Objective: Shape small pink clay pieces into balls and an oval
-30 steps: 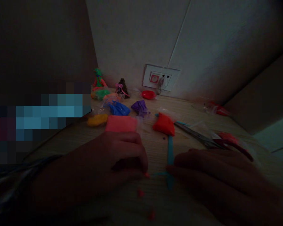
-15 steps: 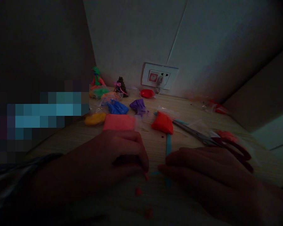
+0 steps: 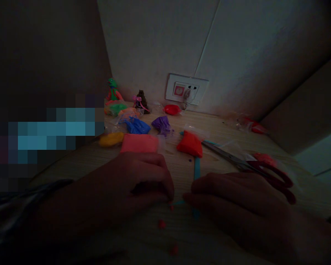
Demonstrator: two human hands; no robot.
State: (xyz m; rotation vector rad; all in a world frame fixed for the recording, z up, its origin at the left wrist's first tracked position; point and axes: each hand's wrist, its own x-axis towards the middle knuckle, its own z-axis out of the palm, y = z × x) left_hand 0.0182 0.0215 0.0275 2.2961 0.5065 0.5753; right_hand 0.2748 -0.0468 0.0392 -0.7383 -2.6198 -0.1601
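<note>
The scene is very dark. My left hand (image 3: 121,191) rests on the wooden table (image 3: 226,136) with its fingers curled and pinched at a tiny red bit by the fingertips. My right hand (image 3: 237,209) lies opposite, fingertips closed on a thin blue tool (image 3: 196,173) that runs away from me across the table. The two sets of fingertips nearly meet. Small red clay crumbs (image 3: 162,223) lie on the table just in front of them.
Lumps of modelling clay lie beyond the hands: pink (image 3: 139,143), red (image 3: 190,144), yellow (image 3: 110,139), blue (image 3: 138,126), purple (image 3: 162,124). Red-handled scissors (image 3: 253,167) lie at the right. Small clay figures (image 3: 113,91) and a wall socket (image 3: 186,90) stand at the back.
My right hand has slid a little to the left along the blue tool, closer to my left fingertips. The left hand has barely moved.
</note>
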